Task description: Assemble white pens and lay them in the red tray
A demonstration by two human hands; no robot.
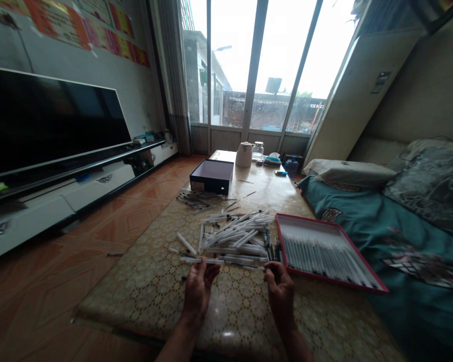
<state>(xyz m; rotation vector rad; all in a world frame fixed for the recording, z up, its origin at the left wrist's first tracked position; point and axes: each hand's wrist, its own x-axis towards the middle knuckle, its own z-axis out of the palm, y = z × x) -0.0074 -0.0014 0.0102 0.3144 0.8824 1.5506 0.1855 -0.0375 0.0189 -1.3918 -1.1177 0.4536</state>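
Note:
My left hand (198, 289) pinches a clear white pen barrel (202, 261) that lies level above the table. My right hand (280, 289) is closed in a pinch on the tip of a thin pen refill (245, 267) that points toward the left hand. Just beyond both hands lies a loose pile of white pen barrels (236, 236) on the patterned low table (154, 281). A red-rimmed tray (326, 251) packed with rows of pens sits to the right of the pile.
A dark open box (211, 176) stands further back, with dark refills (196, 200) scattered before it. A white jug (244, 154) and a jar stand at the far end. A teal-covered sofa (400, 251) borders the right; a television (49, 118) and tiled floor lie left.

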